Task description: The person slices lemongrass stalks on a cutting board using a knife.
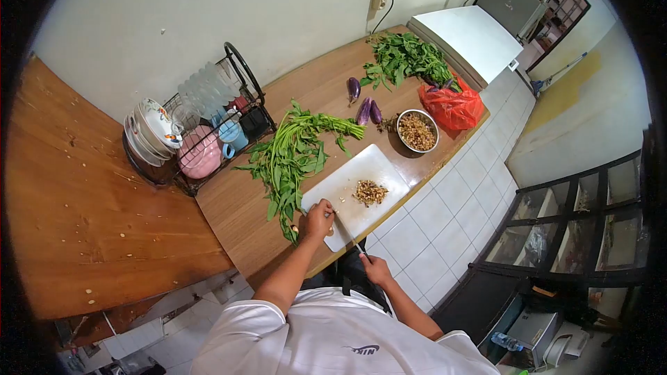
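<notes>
My left hand (317,221) rests at the near left corner of a white cutting board (351,179), its fingers curled down on a small pale piece of food that I cannot identify. My right hand (376,268) is off the counter's edge, close to my body, gripping the handle of a knife (349,235). The blade points up toward my left hand's fingers. A small heap of chopped brownish bits (369,192) lies in the middle of the board.
Long-stemmed leafy greens (292,160) lie left of the board on the wooden counter (236,215). Behind are purple eggplants (369,112), a metal bowl of chopped bits (417,130), a red plastic bag (453,107), more greens (406,59) and a dish rack (201,128).
</notes>
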A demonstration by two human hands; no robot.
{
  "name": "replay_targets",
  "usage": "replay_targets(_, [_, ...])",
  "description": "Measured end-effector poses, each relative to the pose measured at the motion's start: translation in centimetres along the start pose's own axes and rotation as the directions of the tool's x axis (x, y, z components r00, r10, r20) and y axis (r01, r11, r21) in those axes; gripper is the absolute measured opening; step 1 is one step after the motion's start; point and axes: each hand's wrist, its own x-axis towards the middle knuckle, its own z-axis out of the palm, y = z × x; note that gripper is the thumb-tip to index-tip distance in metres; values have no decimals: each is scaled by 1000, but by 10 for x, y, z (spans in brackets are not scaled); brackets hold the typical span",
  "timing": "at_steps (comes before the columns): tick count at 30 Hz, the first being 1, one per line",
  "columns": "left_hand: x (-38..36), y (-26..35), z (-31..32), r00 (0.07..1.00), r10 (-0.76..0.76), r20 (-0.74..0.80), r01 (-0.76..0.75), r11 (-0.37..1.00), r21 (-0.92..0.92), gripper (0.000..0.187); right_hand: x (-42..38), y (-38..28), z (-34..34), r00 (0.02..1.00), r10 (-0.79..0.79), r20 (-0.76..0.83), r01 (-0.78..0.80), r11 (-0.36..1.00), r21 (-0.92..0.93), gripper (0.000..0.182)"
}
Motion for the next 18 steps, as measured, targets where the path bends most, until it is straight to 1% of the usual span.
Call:
replay_targets(2, [0,5,-4,1000,1,5,-1,1000,15,26,3,3,2,1000,10,-7,-10,1000,-4,65])
replay_targets(4, [1,4,-3,1000,-6,16,6,1000,0,26,7,-10,-7,999,19,49,-18,999,-30,65])
replay_targets(5, [1,3,-1,1000,-7,21,7,1000,0,26,11,-13,-8,998,24,50,-23,999,-29,65])
replay_targets(7, [3,1,4,999,21,-43,-25,995,-93,27,21,-17,-7,1000,-12,-10,10,991,-131,65])
replay_targets(8, [3,0,5,999,23,-44,-26,996,-91,27,21,-17,-8,1000,-10,-14,8,991,-136,65])
replay_targets(9, [2,3,3,999,22,-36,-25,996,-87,27,21,-16,-6,1000,-15,-14,13,991,-135,65])
replay_targets(11, [1,7,-4,999,18,-34,-21,996,-83,27,17,-11,-1,996,-47,-75,38,993,-109,65])
replay_targets(12, [1,3,-2,1000,15,-18,-17,998,-60,25,16,-9,-1,996,-49,-72,41,993,-111,65])
replay_targets(14, [1,-4,2,1000,10,1,-10,999,-40,24,12,-4,-1,1000,-7,-14,6,999,-53,65])
replay_targets(18, [1,-7,5,1000,14,-8,-14,1000,-6,26,7,7,6,1000,17,-2,-17,998,-54,66])
